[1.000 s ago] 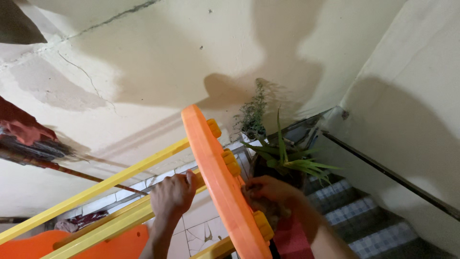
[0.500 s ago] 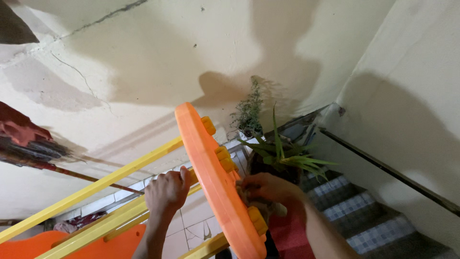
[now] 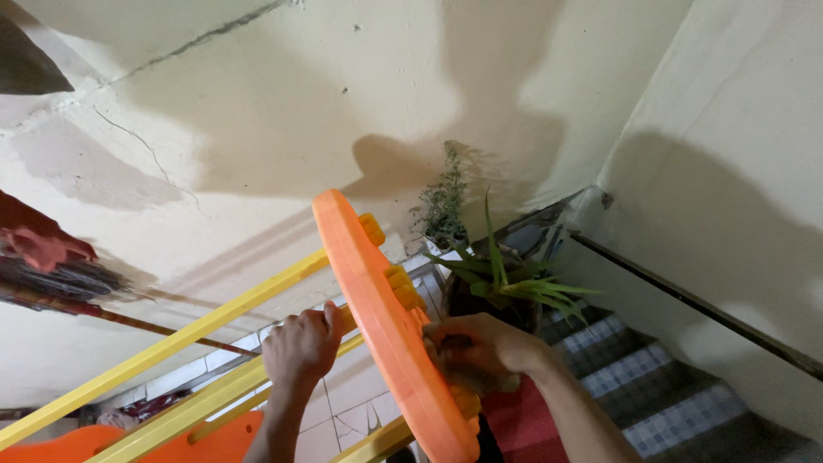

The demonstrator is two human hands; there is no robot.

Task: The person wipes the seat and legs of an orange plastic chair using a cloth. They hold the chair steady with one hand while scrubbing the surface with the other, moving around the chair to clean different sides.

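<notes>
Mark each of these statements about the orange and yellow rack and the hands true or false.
1. The left hand grips a yellow bar. True.
2. The orange end panel is blue. False: it is orange.
3. The right hand rests against the orange end panel. True.
4. Both hands hang free, touching nothing. False: each is on the rack.
5. A green potted plant stands behind the panel, near tiled stairs. True.
</notes>
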